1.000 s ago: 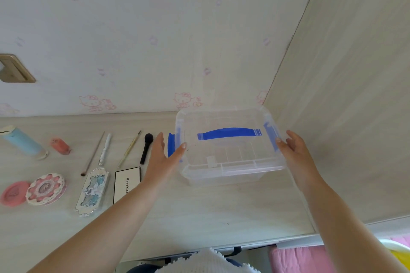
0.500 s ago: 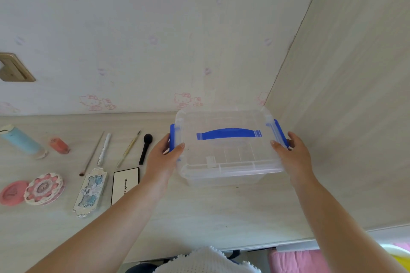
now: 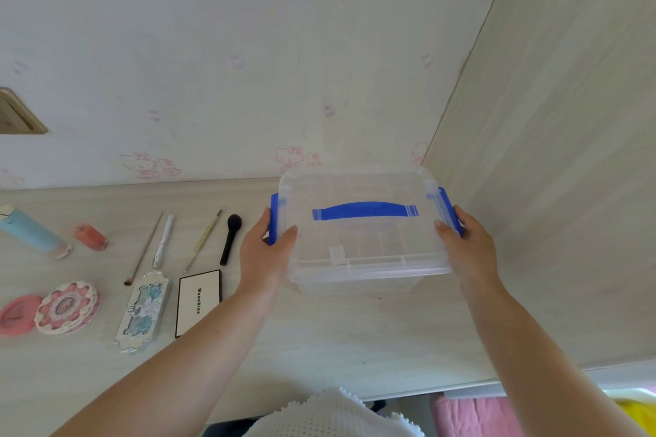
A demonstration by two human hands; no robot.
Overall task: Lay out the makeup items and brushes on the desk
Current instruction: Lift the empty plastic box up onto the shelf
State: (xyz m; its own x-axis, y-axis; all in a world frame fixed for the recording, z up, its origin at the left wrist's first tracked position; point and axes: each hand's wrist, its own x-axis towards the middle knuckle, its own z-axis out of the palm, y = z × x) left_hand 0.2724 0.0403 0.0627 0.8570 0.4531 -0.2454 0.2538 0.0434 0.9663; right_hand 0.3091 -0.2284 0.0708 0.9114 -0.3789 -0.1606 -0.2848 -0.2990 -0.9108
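Pressing on the blue side latches, both hands are closed on the ends of the clear storage box [image 3: 362, 234]: the left hand [image 3: 264, 255] is wrapped round the left latch [image 3: 274, 220] with the thumb on the lid, and the right hand [image 3: 466, 248] is clamped on the right latch [image 3: 448, 211]. Each grip is shut on the box, nothing else being held.

A slip is judged the main risk: the plastic is smooth, and if one latch is snapped harder than the other the box could be skidded left into the black brush [image 3: 230, 239], just beside the left hand, and the laid-out row could be scattered. A finger could also be pinched under a latch.

The box is seen to be transparent, lidded, with a blue handle [image 3: 365, 211] on top, apparently empty, and set on the worktop [image 3: 337, 337] in the far right corner. The makeup items are laid out to its left: brushes, a white palette [image 3: 198, 300], an ornate case [image 3: 143, 310], a round pink compact [image 3: 67, 307], a blue tube [image 3: 32, 229].
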